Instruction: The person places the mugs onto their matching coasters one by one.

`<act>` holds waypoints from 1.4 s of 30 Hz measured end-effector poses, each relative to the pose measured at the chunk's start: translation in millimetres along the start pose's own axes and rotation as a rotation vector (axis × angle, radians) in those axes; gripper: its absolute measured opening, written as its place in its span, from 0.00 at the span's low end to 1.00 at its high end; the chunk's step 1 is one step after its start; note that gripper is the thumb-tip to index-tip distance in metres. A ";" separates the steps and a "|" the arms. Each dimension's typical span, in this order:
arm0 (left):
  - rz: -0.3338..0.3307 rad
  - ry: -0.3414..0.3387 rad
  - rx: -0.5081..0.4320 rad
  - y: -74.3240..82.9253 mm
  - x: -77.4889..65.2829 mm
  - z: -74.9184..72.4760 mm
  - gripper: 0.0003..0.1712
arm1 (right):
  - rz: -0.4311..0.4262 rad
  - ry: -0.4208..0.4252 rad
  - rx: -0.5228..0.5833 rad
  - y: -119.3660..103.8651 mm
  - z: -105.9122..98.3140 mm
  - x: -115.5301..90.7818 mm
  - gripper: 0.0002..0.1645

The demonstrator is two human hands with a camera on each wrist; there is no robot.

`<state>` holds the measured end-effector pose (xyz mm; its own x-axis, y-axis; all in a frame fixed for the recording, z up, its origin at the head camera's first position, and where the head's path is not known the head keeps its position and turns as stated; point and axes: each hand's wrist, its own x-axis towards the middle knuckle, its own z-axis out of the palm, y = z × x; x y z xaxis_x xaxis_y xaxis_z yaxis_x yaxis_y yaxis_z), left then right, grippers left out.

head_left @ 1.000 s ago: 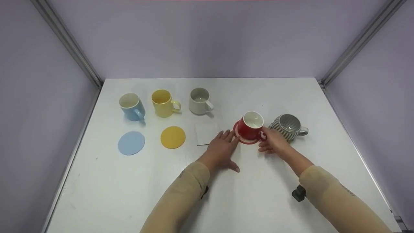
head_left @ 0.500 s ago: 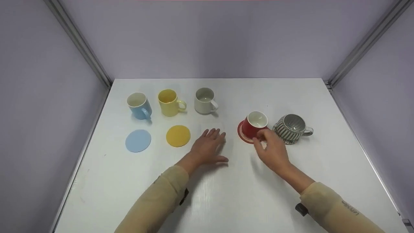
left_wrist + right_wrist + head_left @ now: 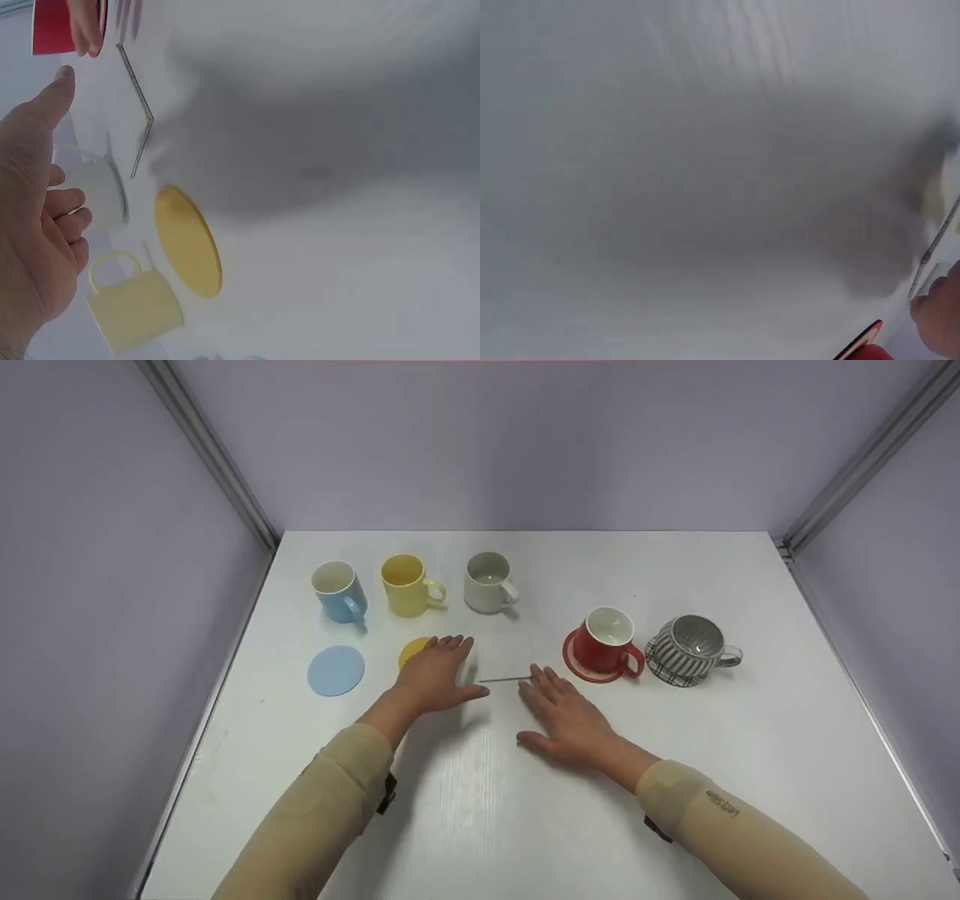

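- The work in hand is judged to be the pairing of mugs with coasters: two pairs are made up, and three mugs are not yet placed.
- The white coaster (image 3: 508, 649), made out mainly by its dark near edge, is flanked by both hands, so it is probably being lined up or reached for.
- By the left hand (image 3: 433, 673) nothing is gripped: its fingers are stretched forward with the thumb spread apart, and part of the yellow coaster (image 3: 412, 651) is hidden behind it in the head view.
- By the right hand (image 3: 566, 720) nothing is held either; its fingers are extended and its thumb is held away from them. Its fingertips are seen at the right end of the white coaster's edge, but whether contact is made cannot be told.
- For the next move, a hold on the handle of the pale grey mug (image 3: 486, 585) would seem to be called for, then a level lowering onto the white coaster in front of it.
- The red mug (image 3: 598, 651) is set upright on the red coaster (image 3: 571, 658), and the striped mug (image 3: 684, 651) on the grid-patterned coaster (image 3: 664, 671).
- The light blue mug (image 3: 341, 596) is stood behind the round blue coaster (image 3: 336, 670), and the yellow mug (image 3: 407, 591) behind the yellow one.
- In none of the five mugs can any contents be seen; pale insides are shown, except for yellow in the yellow mug and grey in the striped one.
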<state>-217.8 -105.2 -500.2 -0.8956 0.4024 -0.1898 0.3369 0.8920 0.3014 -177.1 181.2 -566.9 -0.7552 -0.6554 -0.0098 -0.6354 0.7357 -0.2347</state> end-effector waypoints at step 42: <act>-0.380 0.116 -2.014 34.9 106.2 10.8 0.54 | 0.032 0.047 -0.038 14.0 34.9 4.8 0.56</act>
<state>-298.0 -29.1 -519.9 -0.8664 0.2059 -0.4549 -0.4858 -0.5584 0.6725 -184.0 182.5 -604.2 -0.7813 -0.6235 0.0288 -0.6159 0.7626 -0.1980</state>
